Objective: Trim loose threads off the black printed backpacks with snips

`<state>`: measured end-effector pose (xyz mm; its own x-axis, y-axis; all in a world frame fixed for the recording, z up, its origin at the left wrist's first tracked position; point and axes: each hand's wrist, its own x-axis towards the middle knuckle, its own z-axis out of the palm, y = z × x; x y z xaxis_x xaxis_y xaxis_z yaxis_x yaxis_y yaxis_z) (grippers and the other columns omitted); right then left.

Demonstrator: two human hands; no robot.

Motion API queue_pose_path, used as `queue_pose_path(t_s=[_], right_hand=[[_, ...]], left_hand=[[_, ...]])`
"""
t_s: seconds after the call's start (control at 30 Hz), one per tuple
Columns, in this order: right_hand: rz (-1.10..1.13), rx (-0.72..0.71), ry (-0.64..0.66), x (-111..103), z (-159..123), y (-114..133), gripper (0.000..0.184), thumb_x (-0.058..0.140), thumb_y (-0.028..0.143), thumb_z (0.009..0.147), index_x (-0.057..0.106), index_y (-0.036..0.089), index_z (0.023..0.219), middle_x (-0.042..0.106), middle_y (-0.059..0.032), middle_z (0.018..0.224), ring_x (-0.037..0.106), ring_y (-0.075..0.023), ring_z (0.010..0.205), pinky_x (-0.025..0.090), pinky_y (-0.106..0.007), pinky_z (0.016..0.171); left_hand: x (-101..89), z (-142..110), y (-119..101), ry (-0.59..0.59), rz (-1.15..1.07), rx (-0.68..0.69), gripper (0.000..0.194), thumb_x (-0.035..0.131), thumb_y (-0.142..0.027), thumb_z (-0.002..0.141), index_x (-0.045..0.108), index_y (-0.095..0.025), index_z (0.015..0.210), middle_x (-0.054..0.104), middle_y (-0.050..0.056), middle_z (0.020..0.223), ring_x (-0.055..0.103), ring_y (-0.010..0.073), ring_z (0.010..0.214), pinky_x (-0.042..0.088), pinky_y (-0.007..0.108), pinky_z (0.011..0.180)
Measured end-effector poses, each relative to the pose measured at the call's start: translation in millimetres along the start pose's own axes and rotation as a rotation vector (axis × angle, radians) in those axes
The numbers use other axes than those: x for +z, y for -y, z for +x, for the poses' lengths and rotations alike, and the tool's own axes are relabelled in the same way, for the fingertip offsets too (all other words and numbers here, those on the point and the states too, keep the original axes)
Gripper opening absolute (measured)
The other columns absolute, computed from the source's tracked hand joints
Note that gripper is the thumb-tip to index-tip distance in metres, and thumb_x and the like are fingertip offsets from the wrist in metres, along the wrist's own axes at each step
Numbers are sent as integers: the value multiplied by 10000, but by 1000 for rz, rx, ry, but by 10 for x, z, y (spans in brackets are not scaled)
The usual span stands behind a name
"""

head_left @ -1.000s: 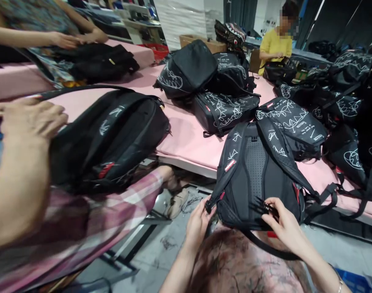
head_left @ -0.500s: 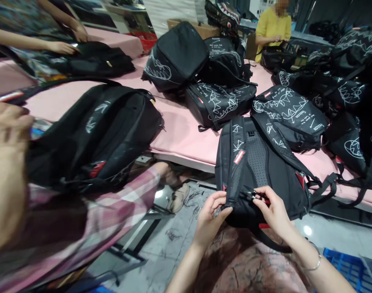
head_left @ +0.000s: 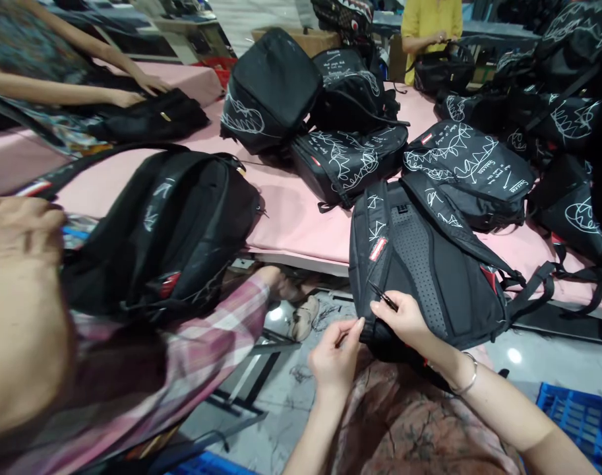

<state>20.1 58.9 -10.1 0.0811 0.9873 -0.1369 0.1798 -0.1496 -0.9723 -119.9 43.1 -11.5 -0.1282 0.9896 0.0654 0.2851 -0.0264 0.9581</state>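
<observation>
A black backpack (head_left: 429,264) with white scribble print lies back-side up over the edge of the pink table (head_left: 301,218), its lower end on my lap. My right hand (head_left: 404,322) rests on the backpack's lower left corner, closed around small black thread snips (head_left: 384,297) whose tips point up and left. My left hand (head_left: 336,356) hovers just below and left of that corner. Its thumb and forefinger are pinched together beside the backpack's edge, and what they hold is too small to make out. A bracelet sits on my right wrist.
A co-worker in a plaid sleeve (head_left: 192,349) at my left handles another black backpack (head_left: 172,224). Another person's hands (head_left: 132,89) press a black bag at the far left. Several printed backpacks (head_left: 350,158) crowd the table. A person in yellow (head_left: 429,26) works behind; a blue crate (head_left: 577,415) stands bottom right.
My right hand has slid left along the backpack's bottom edge with the snips. My left hand has let go of the strap and dropped slightly lower, fingers pinched.
</observation>
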Motion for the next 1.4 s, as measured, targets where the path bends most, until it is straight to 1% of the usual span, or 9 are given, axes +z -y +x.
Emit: queue_pose_path(t_s=[0.1, 0.17, 0.37, 0.57, 0.87, 1.0, 1.2, 1.3, 1.4], right_hand=[[8, 9, -10, 14, -21, 31, 384, 517, 470, 755, 410, 149, 574, 349, 44, 525, 314, -64, 502, 246, -194, 479], [12, 4, 2, 4, -38, 81, 373, 516, 466, 760, 424, 149, 586, 378, 40, 539, 346, -70, 515, 271, -192, 489], [-277, -191, -94, -199, -182, 291, 198, 447, 315, 858, 498, 175, 988, 576, -9, 872, 524, -131, 792, 376, -236, 712], [-856, -592, -54, -397, -315, 353, 149, 439, 244, 890, 567, 172, 911, 576, -40, 842, 483, -155, 789, 328, -280, 723], [-1204, -718, 97, -403, -377, 611, 164, 402, 171, 884, 560, 175, 927, 550, -48, 814, 433, -167, 716, 262, -316, 629], [-1175, -706, 54, -399, -365, 571, 140, 417, 170, 876, 548, 179, 827, 542, -34, 765, 432, -172, 700, 260, -316, 622], [-706, -544, -121, -524, -309, 357, 121, 450, 212, 880, 547, 162, 828, 572, -20, 786, 496, -139, 750, 341, -258, 707], [-477, -354, -137, -547, -318, 313, 50, 501, 179, 842, 543, 161, 862, 578, -2, 795, 520, -118, 741, 364, -228, 694], [-393, -282, -127, -506, -345, 278, 49, 501, 173, 833, 541, 169, 861, 575, 6, 792, 528, -116, 746, 376, -221, 687]], left_hand=[[19, -64, -40, -85, 202, 217, 131, 588, -301, 755, 635, -179, 737, 682, 57, 891, 633, 177, 806, 465, 260, 735], [32, -87, -78, -95, 188, 250, 117, 542, -269, 789, 610, -178, 758, 643, 78, 1054, 603, 192, 951, 441, 281, 820], [-23, -12, -73, -42, -100, 48, 194, 533, -325, 791, 565, -162, 691, 590, 76, 1051, 533, 187, 1005, 400, 293, 888], [-9, -4, -65, 3, -208, -29, 221, 538, -353, 783, 571, -147, 711, 574, 86, 1042, 513, 191, 995, 378, 297, 902], [5, -17, -110, 17, -76, 23, 199, 523, -333, 775, 569, -167, 675, 585, 67, 1010, 519, 196, 969, 378, 315, 892], [29, -35, -183, -27, -49, 41, 193, 534, -325, 770, 569, -164, 669, 581, 66, 984, 509, 190, 970, 378, 305, 887], [10, -89, -250, 82, -513, -129, 327, 508, -418, 812, 521, -135, 650, 548, 81, 1048, 552, 143, 828, 454, 269, 786], [-16, -93, -230, 134, -319, 22, 203, 609, -340, 758, 591, -159, 849, 492, 96, 1170, 542, 183, 986, 461, 277, 835], [-9, -80, -195, 148, -6, 225, 269, 656, -265, 721, 608, -191, 975, 458, 99, 1205, 521, 210, 1047, 449, 322, 881]])
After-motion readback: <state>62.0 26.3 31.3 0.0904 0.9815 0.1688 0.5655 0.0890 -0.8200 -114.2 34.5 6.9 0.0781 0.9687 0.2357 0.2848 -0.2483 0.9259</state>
